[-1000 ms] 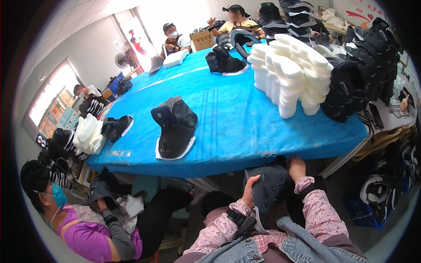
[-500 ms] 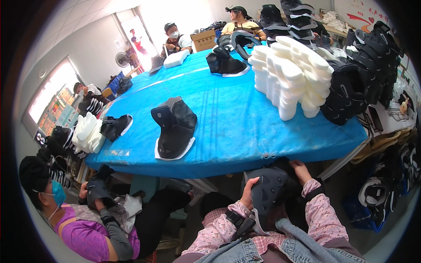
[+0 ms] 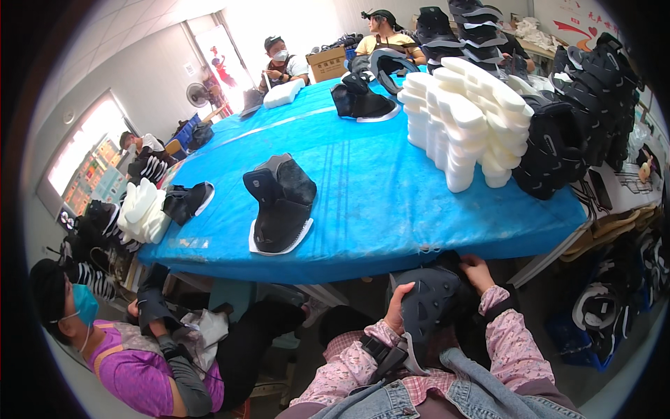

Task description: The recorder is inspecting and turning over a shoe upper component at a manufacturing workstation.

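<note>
A black boot upper (image 3: 427,302) with raised grey trim and a pale edge is held over my lap, below the table's near edge. My left hand (image 3: 396,309) grips its left side, the thumb lying along the edge and the other fingers hidden behind it. At its far right end, my right hand (image 3: 479,275) is closed on the dark rim, with the fingertips partly out of sight. Another black boot upper (image 3: 278,206) with a white toothed edge lies on the table, ahead and to the left.
A blue cover (image 3: 349,188) spreads over the table. White foam pieces (image 3: 464,122) are stacked at the right, beside piled black uppers (image 3: 551,146). On my left sits a co-worker (image 3: 132,356) holding a dark piece. A blue crate (image 3: 579,349) stands low at the right.
My hands and the boot upper stay almost in place. The co-worker on the left has shifted the head and the dark piece slightly.
</note>
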`<state>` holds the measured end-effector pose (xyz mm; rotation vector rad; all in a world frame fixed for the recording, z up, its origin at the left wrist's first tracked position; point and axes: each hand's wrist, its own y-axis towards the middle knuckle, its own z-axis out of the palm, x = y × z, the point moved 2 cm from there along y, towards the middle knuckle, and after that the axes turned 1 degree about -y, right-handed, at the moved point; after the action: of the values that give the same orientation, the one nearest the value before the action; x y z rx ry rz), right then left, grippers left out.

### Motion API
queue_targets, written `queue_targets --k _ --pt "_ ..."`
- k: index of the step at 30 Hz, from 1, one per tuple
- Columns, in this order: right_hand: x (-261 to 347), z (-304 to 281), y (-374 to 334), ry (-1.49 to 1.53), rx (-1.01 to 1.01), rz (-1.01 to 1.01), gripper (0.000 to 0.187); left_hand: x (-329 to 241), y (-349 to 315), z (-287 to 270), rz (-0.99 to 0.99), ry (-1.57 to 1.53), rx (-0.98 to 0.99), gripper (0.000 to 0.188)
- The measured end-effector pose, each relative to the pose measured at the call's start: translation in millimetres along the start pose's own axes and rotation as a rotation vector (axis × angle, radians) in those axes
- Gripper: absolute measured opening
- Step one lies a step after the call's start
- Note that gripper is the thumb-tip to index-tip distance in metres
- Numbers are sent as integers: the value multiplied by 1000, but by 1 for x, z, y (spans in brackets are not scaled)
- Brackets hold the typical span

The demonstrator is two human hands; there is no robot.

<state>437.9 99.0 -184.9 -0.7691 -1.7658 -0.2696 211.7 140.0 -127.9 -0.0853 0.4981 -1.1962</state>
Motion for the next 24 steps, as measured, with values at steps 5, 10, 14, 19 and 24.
queue_targets --k 5,10,14,19,24 --pt "-9 -15 4 359 64 69 30 1 3 -6 11 5 3 43" --pt "1 -17 -1 365 62 25 30 0 3 -6 18 16 7 43" --pt "4 -19 -2 457 111 -37 29 2 5 -8 23 30 24 43" --pt "3 -19 1 451 72 -12 26 0 1 0 24 32 -19 44" --pt "-1 -6 3 305 -65 63 21 1 4 -4 16 37 -12 45"
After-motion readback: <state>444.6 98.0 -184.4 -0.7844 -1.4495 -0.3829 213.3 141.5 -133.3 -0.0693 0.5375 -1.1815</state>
